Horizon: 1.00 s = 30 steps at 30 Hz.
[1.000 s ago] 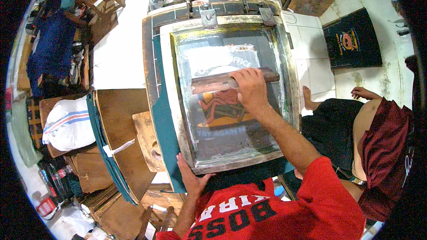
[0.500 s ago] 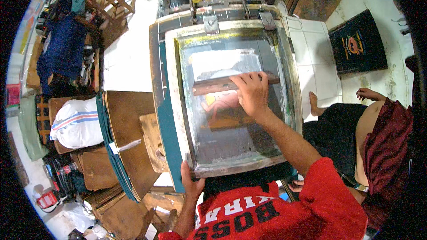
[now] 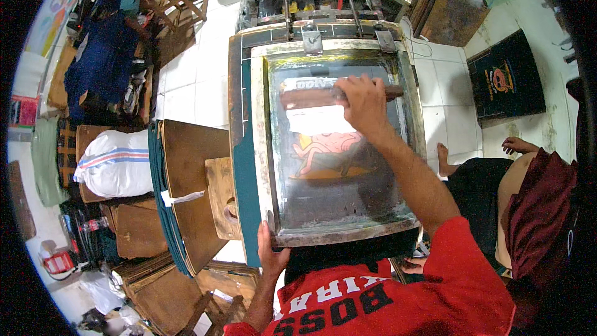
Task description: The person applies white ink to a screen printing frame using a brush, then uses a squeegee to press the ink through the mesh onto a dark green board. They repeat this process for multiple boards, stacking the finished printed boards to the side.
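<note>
Right hand [image 3: 364, 104] grip closed around squeegee [image 3: 311, 98].
</note>
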Tool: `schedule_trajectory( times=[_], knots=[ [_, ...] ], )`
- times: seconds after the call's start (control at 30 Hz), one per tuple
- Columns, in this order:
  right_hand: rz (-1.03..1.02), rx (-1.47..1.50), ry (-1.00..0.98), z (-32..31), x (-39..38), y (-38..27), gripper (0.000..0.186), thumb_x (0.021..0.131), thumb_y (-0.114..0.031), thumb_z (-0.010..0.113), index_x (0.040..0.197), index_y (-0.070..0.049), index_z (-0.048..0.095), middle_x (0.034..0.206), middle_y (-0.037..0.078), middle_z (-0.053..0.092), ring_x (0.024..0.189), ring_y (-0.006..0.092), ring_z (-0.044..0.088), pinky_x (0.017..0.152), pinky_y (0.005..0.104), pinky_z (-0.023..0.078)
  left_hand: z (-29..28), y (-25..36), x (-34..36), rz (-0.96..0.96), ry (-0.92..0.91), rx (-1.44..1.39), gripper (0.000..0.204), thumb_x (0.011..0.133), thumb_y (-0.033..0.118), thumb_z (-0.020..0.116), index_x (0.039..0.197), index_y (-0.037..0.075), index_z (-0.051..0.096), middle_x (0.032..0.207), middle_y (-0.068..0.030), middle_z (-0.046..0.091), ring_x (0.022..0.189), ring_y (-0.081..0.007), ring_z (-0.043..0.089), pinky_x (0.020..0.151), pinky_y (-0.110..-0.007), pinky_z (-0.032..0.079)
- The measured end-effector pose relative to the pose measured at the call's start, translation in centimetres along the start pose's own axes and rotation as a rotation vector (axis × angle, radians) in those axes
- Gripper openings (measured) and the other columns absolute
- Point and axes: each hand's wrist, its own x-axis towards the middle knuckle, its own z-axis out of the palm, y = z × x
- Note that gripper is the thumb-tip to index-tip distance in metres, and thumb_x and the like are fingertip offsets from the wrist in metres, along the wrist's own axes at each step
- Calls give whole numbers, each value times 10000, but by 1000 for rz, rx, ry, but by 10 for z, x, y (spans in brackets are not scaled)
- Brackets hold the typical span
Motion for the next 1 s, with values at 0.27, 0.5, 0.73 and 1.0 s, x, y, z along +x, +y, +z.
schedule_trajectory(
  times=[0.27, 0.5, 0.73, 1.0],
  knots=[
    [174, 91, -427, 20, 120, 36, 505, 824, -274, 829, 1281, -145, 657, 1286, 81, 693, 1212, 308, 598, 1021, 524, 358, -3, 4, 1, 19, 10, 6, 1008, 712, 54, 880, 1564, -22, 347, 1499, -308, 479, 1365, -477, 502, 1140, -484, 419],
    [52, 43, 121, 49, 112, 45, 600, 818, -253, 805, 1387, -188, 626, 1236, 78, 665, 1263, 305, 539, 1064, 538, 344, -11, 10, 5, -105, -64, -122, 1030, 719, 42, 862, 1580, -44, 303, 1506, -294, 463, 1403, -420, 473, 1143, -439, 416],
    [296, 138, 1, -56, -170, -105, 302, 858, -160, 685, 1152, -92, 681, 1163, 137, 645, 1204, 341, 545, 1071, 546, 309, -44, 37, 29, 63, -46, -266, 1158, 686, 117, 948, 1610, 6, 259, 1382, -221, 499, 1277, -388, 529, 1081, -444, 462],
    [92, -7, 540, -174, -162, -185, 394, 900, -288, 713, 1184, -18, 674, 1114, 200, 689, 1053, 412, 638, 945, 493, 469, -146, 131, 77, 162, -49, -774, 1203, 731, 53, 922, 1652, 59, 148, 1405, -186, 543, 1171, -269, 644, 969, -383, 572]
  ],
)
